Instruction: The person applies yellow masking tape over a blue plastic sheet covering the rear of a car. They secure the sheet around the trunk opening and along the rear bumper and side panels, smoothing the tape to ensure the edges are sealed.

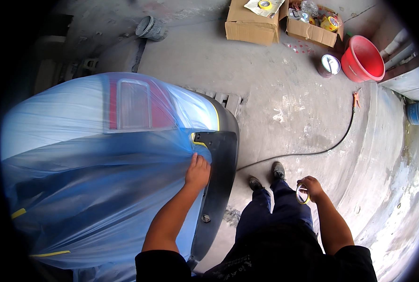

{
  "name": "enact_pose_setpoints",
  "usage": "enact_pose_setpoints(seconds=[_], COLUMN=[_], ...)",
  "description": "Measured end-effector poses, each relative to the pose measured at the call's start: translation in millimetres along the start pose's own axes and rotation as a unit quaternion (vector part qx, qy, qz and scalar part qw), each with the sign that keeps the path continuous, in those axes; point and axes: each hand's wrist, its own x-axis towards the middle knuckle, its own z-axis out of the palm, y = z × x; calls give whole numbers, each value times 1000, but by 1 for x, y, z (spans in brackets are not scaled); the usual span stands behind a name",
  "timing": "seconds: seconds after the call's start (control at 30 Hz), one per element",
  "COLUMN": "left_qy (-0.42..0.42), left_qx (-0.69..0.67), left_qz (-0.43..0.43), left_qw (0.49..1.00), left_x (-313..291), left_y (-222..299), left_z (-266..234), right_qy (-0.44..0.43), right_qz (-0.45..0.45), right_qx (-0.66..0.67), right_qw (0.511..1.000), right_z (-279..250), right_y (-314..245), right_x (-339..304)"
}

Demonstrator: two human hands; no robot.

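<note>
A large curved body, perhaps a vehicle, is draped in translucent blue plastic film (92,164) and fills the left side. Its dark grey rounded end panel (224,169) stays uncovered. My left hand (198,171) is closed at the film's edge beside this panel, fingers bent against the film; the fingertips are partly hidden. Just beyond them, a strip of yellow masking tape (200,143) lies by a notch in the panel. Out to the right, my right hand (312,187) grips a roll of yellow masking tape (303,193), held upright above the floor.
A black hose (308,154) with an orange spray gun (356,99) curves across the concrete floor. Farther back stand cardboard boxes (251,30), a paint can (329,66) and a red basin (362,58). A grey bucket (151,29) leans at far left; a blue can (415,113) sits right.
</note>
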Motion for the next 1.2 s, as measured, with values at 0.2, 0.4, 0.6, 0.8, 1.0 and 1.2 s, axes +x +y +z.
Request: enact_pose_setpoints(seconds=[0.2, 0.4, 0.6, 0.8, 1.0, 1.2], left_qy=[64, 81, 46, 143, 311, 428], left_qx=[-292, -538, -634, -669, -478, -433], left_qz=[0, -188, -401, -675, -814, -706], left_qw=[954, 818, 660, 277, -111, -361], left_x=[-21, -108, -198, -328, -470, -545], left_y=[61, 153, 220, 267, 440, 430], left_z=[-49, -45, -6, 78, 233, 241], right_qy=[-12, -54, -195, -212, -193, -218], right_qz=[-14, -35, -64, -7, -48, -142], right_qx=[-39, -192, -373, -475, -644, -773], right_qw=[999, 979, 905, 854, 739, 579], right_z=[7, 76, 131, 225, 290, 290], right_y=[-31, -56, -41, -24, 41, 41], right_x=[-4, -4, 29, -2, -42, -33])
